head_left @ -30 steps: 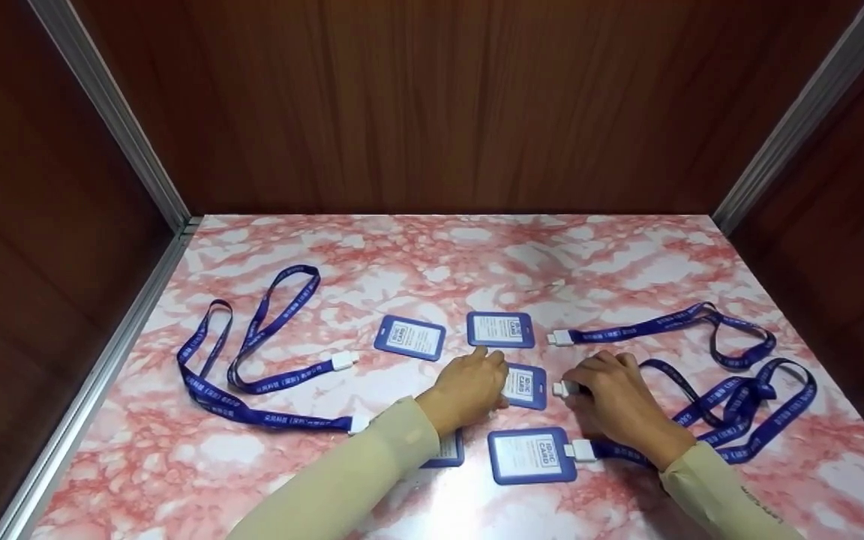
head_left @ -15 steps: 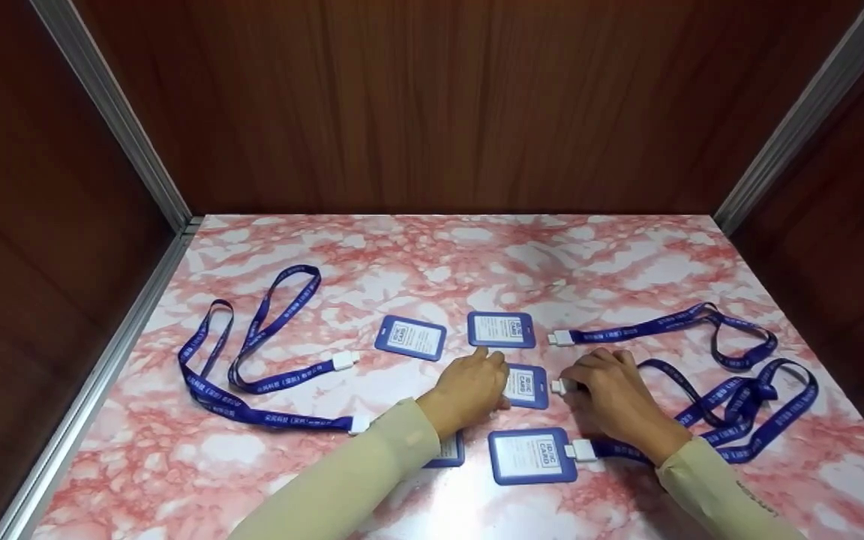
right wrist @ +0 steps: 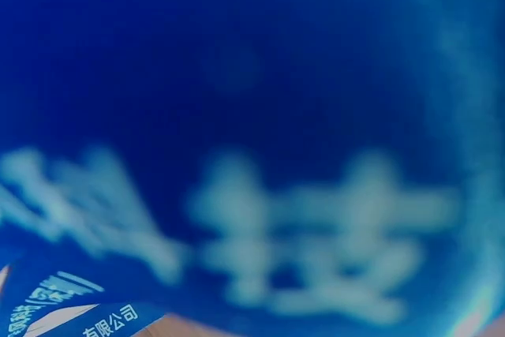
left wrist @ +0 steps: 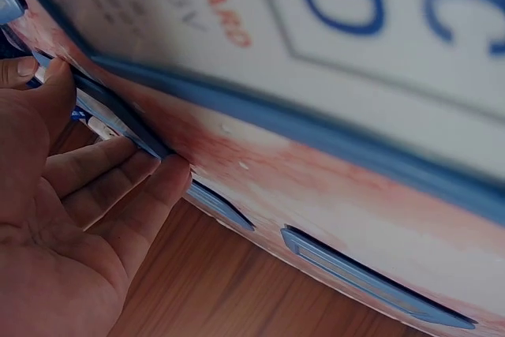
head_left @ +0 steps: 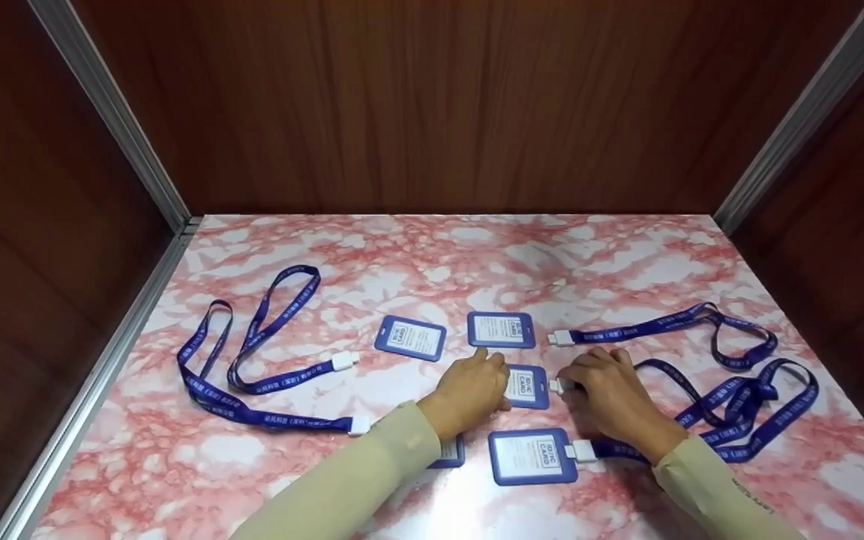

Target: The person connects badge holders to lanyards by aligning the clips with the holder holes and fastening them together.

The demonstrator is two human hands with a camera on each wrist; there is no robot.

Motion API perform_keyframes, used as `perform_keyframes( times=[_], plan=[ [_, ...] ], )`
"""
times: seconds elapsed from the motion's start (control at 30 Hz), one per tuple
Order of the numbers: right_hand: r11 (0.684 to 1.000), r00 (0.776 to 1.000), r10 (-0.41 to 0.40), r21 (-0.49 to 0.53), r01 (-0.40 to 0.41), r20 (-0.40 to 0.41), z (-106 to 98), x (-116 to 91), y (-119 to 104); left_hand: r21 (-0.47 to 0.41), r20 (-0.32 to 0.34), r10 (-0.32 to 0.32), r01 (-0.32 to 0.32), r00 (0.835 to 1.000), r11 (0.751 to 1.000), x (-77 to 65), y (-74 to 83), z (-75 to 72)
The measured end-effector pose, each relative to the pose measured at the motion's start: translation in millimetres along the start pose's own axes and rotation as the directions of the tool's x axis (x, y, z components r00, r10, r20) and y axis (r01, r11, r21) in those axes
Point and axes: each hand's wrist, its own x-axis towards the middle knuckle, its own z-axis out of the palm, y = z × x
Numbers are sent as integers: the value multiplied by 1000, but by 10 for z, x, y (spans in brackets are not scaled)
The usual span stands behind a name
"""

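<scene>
My left hand (head_left: 468, 391) grips a blue-framed ID card holder (head_left: 526, 386) lying at the middle of the table, and covers its left part. In the left wrist view, the thumb and fingers of the left hand (left wrist: 95, 187) are at the edges of that card holder (left wrist: 126, 120). My right hand (head_left: 610, 388) pinches a white lanyard clip (head_left: 556, 385), whose tip is at the holder's slotted right end. Whether the tip is inside the slot, I cannot tell. A blue strap (right wrist: 237, 76) fills the right wrist view and hides the right hand there.
Two card holders, one at left (head_left: 410, 337) and one at right (head_left: 501, 330), lie behind my hands. A joined card holder (head_left: 533, 457) lies in front. My left sleeve partly hides another holder (head_left: 448, 452). Loose lanyards lie at left (head_left: 274, 382) and right (head_left: 649, 327).
My right hand has moved slightly left, bringing the white clip up to the card holder's end. The left hand and its card holder have stayed put.
</scene>
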Motion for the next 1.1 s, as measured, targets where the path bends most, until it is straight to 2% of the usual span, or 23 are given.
perform_keyframes(
  times=[0.27,0.73,1.1],
  plan=[
    [1000,999,-24,17,25,-40,32,5,8,-12,-3,-20,20,1000,1000,-7,12,13],
    [1000,1000,-22,11,22,-22,37,14,-25,-17,-15,-26,25,1000,1000,-11,18,37],
    [999,998,-49,6,49,-49,69,31,-44,1,-32,-21,21,999,1000,-11,26,27]
  ],
)
